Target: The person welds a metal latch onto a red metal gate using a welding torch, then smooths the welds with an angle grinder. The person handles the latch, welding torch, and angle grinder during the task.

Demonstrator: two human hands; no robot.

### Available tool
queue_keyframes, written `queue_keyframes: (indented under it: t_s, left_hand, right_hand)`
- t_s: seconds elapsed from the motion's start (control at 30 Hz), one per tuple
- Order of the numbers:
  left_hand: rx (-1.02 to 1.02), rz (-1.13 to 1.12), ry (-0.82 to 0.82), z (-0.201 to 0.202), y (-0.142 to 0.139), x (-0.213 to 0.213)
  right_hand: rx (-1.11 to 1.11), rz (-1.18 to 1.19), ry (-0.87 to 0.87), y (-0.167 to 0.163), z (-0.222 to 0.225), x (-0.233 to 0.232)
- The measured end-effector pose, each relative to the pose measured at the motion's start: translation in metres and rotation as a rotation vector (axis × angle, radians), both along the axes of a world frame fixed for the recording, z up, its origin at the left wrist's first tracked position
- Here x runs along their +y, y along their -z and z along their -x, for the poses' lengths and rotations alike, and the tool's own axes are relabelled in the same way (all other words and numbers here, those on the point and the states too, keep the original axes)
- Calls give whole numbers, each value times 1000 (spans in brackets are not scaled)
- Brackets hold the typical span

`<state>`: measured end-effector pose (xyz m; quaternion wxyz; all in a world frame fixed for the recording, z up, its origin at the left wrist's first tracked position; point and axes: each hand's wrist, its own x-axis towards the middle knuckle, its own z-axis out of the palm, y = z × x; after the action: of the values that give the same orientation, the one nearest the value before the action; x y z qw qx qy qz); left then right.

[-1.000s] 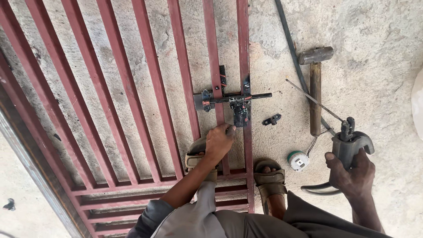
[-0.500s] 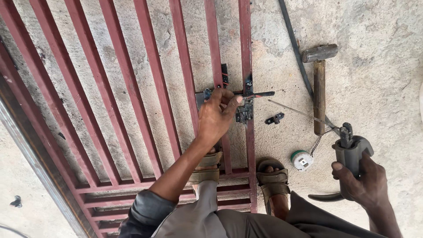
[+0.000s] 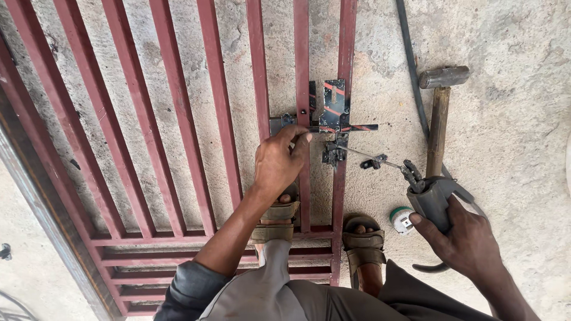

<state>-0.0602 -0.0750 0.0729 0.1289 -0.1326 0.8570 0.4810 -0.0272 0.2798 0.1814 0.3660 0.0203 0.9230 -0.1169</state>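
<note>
our left hand (image 3: 278,163) sits just left of centre in the frame, fingers curled shut around the left end of the gate bolt (image 3: 333,122), thumb and forefinger pinching its flat bar where it crosses the red upright. the bolt lies up and to the right of those fingers, its long axis running left to right across the frame, square to the bars of the dark red metal gate (image 3: 178,119) that lies flat on the concrete floor (image 3: 511,131).

our right hand (image 3: 467,241) is at the lower right, wrapped closed on the grey electrode holder (image 3: 429,199). from its jaws a thin welding rod (image 3: 369,156) slants up and to the left, its tip reaching the small dark latch piece under the bolt plate. so the left hand is the nearer one, touching the bolt, while the right meets it only through the rod.

the bolt is a dark steel plate with orange-red streaks and a slim bar sticking out to the right.

a hammer (image 3: 440,113) lies at the upper right, head up, beside a black cable (image 3: 411,71). our sandalled feet (image 3: 363,238) stand on the gate at the bottom centre.
</note>
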Motion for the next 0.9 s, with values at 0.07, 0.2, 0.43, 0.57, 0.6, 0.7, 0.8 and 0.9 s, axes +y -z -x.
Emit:
queue_keyframes:
  t_s: [0.07,0.2,0.43,0.57,0.6,0.7,0.8,0.9]
  left_hand:
    - [-311,-26,72,-29,8,-7]
    - [-277,-63,277,-97,22,-9]
    - [-178,-108,-6,-132,49,0]
    - [-252,-70,-64,-130,50,-1]
    - [-246,-54,-57,-130,49,-1]
    - [-109,-21,-52,-128,45,1]
    - [-65,-31,-65,-127,41,2]
    - [-201,-105,-101,-125,40,1]
  right_hand:
    - [-24,-7,17,1,4,-2]
    - [-46,1,8,5,7,-3]
    - [5,61,0,7,6,-5]
    - [8,45,-9,8,5,-4]
    - [-2,38,-8,8,4,-4]
    - [13,49,-4,9,3,-3]
    - [51,85,-4,9,1,-2]
    - [6,43,13,9,2,-1]
